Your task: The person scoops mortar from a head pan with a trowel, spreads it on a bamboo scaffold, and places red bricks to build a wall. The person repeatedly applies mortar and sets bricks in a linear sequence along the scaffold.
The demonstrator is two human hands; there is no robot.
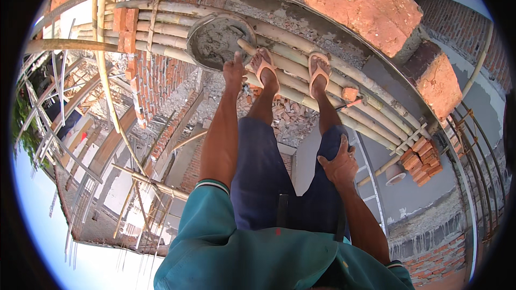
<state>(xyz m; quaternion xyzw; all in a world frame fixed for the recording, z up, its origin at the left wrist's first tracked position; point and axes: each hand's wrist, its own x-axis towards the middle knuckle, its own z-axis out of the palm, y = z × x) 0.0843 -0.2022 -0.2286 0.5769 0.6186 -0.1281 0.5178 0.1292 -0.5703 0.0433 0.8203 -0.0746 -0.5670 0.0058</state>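
A round grey basin [196,60] of wet mortar [217,40] sits on the bamboo poles ahead of me, left of my feet. At its near right rim is my left hand [234,72], fingers closed and seemingly gripping the edge; their undersides are hidden. A blunt wooden end [246,47] juts over the rim just beyond this hand; I cannot tell whether it is a pole or a handle. My right hand [339,164] rests on my right knee, fingers apart, holding nothing. Both my sandalled feet [265,70] stand on the poles.
Bricks [128,29] are stacked on the poles' left end, with more [422,162] at lower right. Large bricks [344,2] top the wall ahead. A brick piece [350,94] and an orange-handled tool [352,103] lie beside my right foot. A ladder [368,177] and rubble [293,115] show below.
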